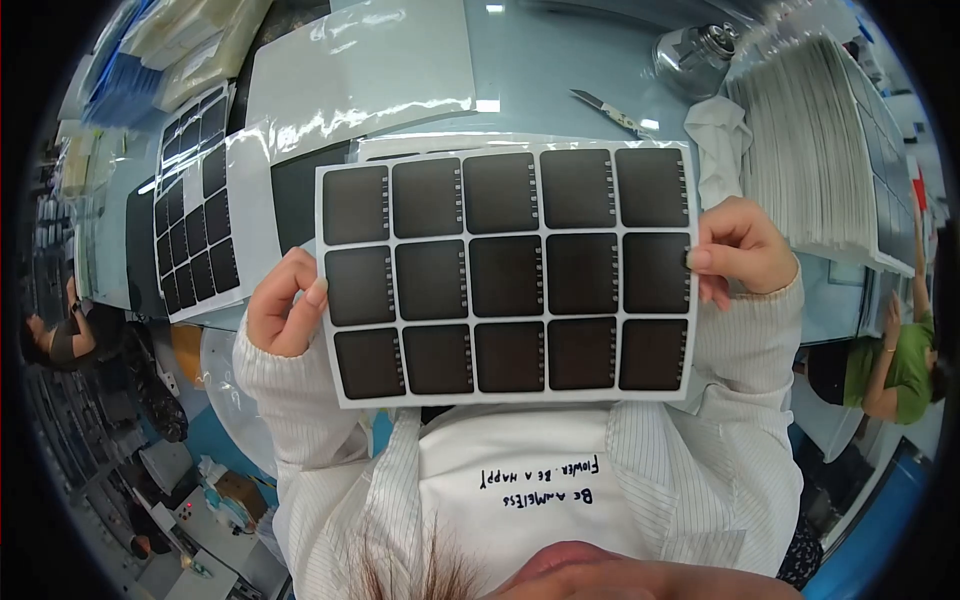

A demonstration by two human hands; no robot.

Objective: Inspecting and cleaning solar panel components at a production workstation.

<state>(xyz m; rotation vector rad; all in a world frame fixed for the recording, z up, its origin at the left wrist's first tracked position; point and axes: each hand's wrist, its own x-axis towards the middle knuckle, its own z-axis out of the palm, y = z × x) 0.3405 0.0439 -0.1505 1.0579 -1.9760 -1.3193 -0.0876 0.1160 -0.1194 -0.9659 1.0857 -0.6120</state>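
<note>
A white sheet [506, 275] printed with three rows of black rounded squares is held up in front of my chest, above the table's near edge. My left hand [288, 305] pinches its left edge between thumb and fingers. At the opposite edge my right hand [742, 250] grips the sheet, thumb on the front face and the other fingers partly hidden behind. Beneath its far edge lies clear plastic film [440, 147] on the table.
A tall stack of sheets [810, 150] stands at the right, beside a crumpled white cloth [718, 140]. Farther back are a knife [612, 112] and a glass bottle [693, 58]. More black-square sheets [197, 215] lie left. People sit at both sides.
</note>
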